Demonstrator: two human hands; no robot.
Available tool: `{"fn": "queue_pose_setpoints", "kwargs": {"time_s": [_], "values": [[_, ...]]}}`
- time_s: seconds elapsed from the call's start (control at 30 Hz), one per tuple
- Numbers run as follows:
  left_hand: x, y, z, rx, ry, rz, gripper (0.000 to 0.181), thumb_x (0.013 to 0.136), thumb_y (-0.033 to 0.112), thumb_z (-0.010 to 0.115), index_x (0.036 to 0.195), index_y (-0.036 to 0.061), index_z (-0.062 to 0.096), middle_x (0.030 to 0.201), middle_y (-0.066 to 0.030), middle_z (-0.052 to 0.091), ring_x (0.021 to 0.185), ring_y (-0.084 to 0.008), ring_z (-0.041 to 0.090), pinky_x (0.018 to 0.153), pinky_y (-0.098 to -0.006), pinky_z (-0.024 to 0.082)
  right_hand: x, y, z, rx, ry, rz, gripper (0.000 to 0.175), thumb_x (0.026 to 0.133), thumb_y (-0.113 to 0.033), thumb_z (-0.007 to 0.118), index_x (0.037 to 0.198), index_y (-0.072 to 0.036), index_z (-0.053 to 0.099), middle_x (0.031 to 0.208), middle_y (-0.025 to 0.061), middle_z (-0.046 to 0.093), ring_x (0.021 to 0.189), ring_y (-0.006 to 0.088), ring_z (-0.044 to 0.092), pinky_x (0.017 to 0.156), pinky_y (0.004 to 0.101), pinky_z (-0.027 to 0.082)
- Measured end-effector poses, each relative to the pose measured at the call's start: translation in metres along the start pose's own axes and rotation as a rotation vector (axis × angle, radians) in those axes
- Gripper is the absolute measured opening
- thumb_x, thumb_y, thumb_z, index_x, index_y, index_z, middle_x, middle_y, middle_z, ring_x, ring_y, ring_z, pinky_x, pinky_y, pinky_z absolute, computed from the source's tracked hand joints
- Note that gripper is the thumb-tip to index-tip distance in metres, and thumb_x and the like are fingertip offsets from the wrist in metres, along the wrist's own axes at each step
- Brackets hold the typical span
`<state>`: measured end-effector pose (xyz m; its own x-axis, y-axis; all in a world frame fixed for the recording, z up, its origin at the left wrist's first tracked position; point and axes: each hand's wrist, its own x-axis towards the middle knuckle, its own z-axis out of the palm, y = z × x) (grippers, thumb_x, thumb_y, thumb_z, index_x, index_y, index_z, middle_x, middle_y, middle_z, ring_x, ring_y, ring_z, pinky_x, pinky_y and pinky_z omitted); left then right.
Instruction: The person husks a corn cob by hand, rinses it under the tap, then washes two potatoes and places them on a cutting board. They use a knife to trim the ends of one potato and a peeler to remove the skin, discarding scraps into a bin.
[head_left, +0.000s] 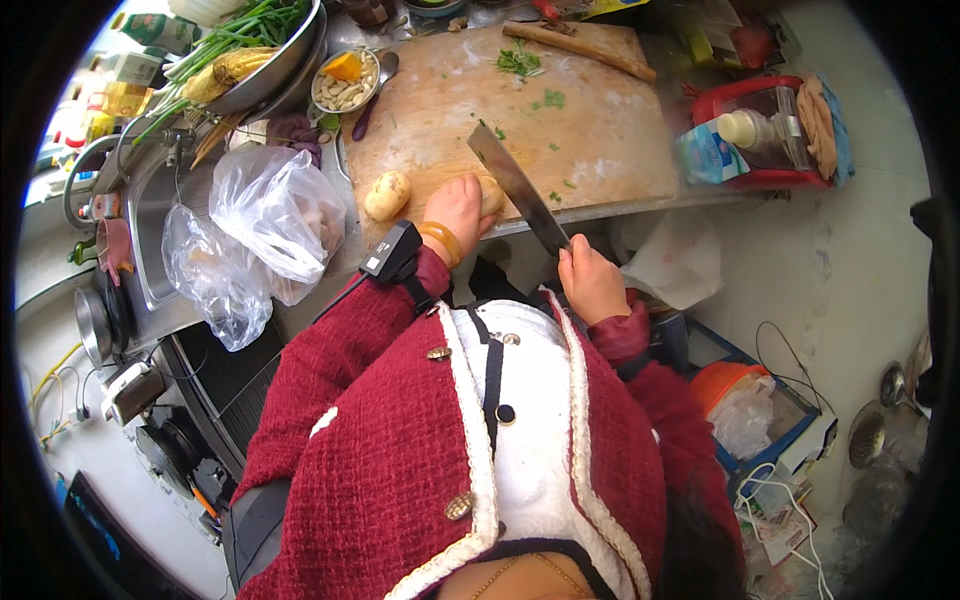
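Observation:
My left hand (456, 210) presses a potato (491, 196) onto the near edge of a wooden cutting board (435, 97). In my right hand (592, 277) is the handle of a cleaver (519, 184); its broad blade slants up and left, just right of that potato. Whether the blade touches the potato cannot be told. Another potato (388, 196) lies on the board left of my left hand. Chopped green herbs (517, 60) sit near the board's far side, with bits scattered nearer. A rolling pin (577, 49) rests at the far right of the board.
A bowl of peeled nuts or beans (346, 81) and a spoon (375, 94) are at the board's left. Plastic bags (274, 210) lie beside the sink (146, 247). Scallions and corn fill a metal bowl (281, 71). A red basket (787, 180) stands right.

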<state>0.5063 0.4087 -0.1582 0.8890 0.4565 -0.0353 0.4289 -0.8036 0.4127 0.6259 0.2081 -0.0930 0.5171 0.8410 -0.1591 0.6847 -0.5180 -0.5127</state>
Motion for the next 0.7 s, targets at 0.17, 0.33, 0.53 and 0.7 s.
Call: {"fn": "queue_pose_setpoints", "kwargs": {"time_s": [0.17,0.33,0.53,0.7], "values": [[0.000,0.000,0.003,-0.025,-0.019,0.003,0.053,0.072,0.022,0.069,0.109,-0.0059,0.044,0.095,-0.0213,0.055,0.090,-0.0372,0.055,0.077,-0.0406,0.046,0.013,-0.002,-0.009,-0.028,-0.091,0.006,0.018,0.089,-0.021,0.051,0.088,-0.005,0.044,0.068,0.0195,0.060,0.064,0.0419,0.058,0.057,0.0517,0.045],[0.000,0.004,0.004,0.015,-0.020,-0.013,0.057,0.070,0.022,0.070,0.111,-0.0063,0.043,0.094,-0.0204,0.054,0.088,-0.0359,0.054,0.075,-0.0395,0.046,0.034,-0.002,-0.009,-0.047,-0.136,-0.005,0.019,0.088,-0.021,0.051,0.090,-0.003,0.045,0.065,0.0215,0.059,0.063,0.0431,0.058,0.057,0.0532,0.045],[-0.004,0.007,0.005,0.020,-0.002,0.010,0.064,0.070,0.022,0.072,0.117,-0.0077,0.040,0.095,-0.0206,0.054,0.089,-0.0353,0.054,0.076,-0.0388,0.046,0.064,-0.019,0.029,-0.044,-0.063,-0.044,0.018,0.088,-0.020,0.051,0.090,-0.003,0.046,0.065,0.0222,0.060,0.062,0.0427,0.059,0.056,0.0537,0.045],[-0.009,0.001,0.007,-0.121,0.008,-0.036,0.063,0.071,0.022,0.072,0.118,-0.0051,0.042,0.103,-0.0224,0.054,0.094,-0.0393,0.053,0.080,-0.0423,0.045,0.063,-0.014,0.033,-0.041,-0.057,-0.015,0.020,0.089,-0.023,0.051,0.089,-0.004,0.047,0.067,0.0209,0.061,0.064,0.0420,0.059,0.057,0.0527,0.045]]}}
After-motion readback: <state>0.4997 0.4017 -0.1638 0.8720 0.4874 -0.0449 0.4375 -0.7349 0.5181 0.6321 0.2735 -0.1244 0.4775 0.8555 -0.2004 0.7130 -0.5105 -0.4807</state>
